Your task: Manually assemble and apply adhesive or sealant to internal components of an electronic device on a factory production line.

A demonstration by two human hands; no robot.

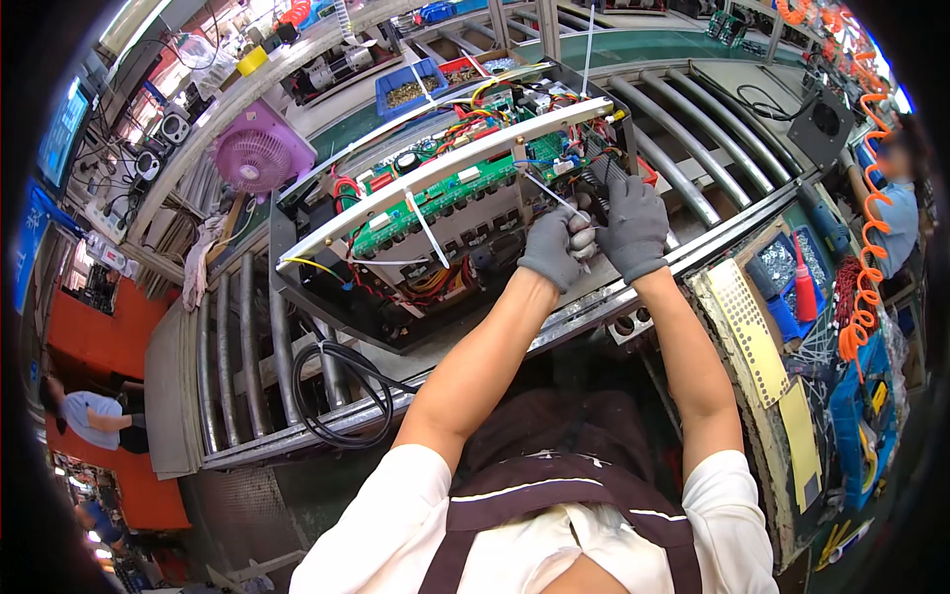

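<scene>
An open black equipment chassis (341, 307) stands in front of me, with a green circuit board (435, 210), bundled wires and a pale metal bar (445, 170) across it. Both my hands wear grey gloves and work at its right end. My left hand (556, 246) is closed around a white cable tie (550, 190), whose far part reaches toward the wires. Close beside it, my right hand (635, 226) has its fingers bent together at the chassis corner; what they pinch is hidden. Another white cable tie (427, 230) hangs from the bar.
The chassis rests on a roller conveyor (683, 148). A black cable coil (341, 396) hangs at its near left edge. A pink fan (252, 153) stands left, a blue parts bin (411, 87) behind. On the right bench lie a red bottle (804, 287) and a blue tool case (861, 426).
</scene>
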